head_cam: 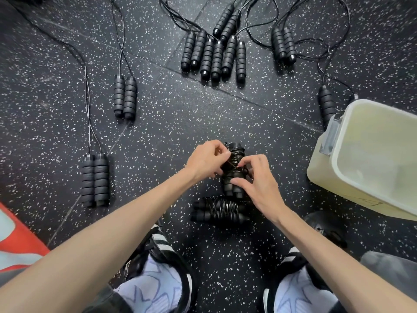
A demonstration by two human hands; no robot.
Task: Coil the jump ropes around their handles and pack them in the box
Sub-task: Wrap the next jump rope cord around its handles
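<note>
At the centre of the frame the left hand (206, 160) and the right hand (257, 185) work together on one jump rope bundle (233, 170); the left hand's fingers are curled in against its upper left side, pinching at the cord, and the right hand's thumb and fingers are clamped round its lower right, the forefinger hooked over the turns; the two handles stand side by side with cord wound across their middle, so the step in hand looks like the last turns or the tucking-in of the loose end; just below it, lower centre, a second coiled bundle (220, 210) lies crosswise on the speckled rubber floor (158, 114), not yet packed; the box (338, 163), pale translucent plastic with a grey latch, stands open at the right edge, near the hands, and nothing clearly shows inside it; farther out, uncoiled ropes wait: a handle pair (95, 180) at lower left, another pair (125, 97) at middle left, a row of handles (213, 55) at top centre, more at upper right; the next move, in my judgement, calls for securing the end so the coil holds, then carrying the bundle right into the box.
</note>
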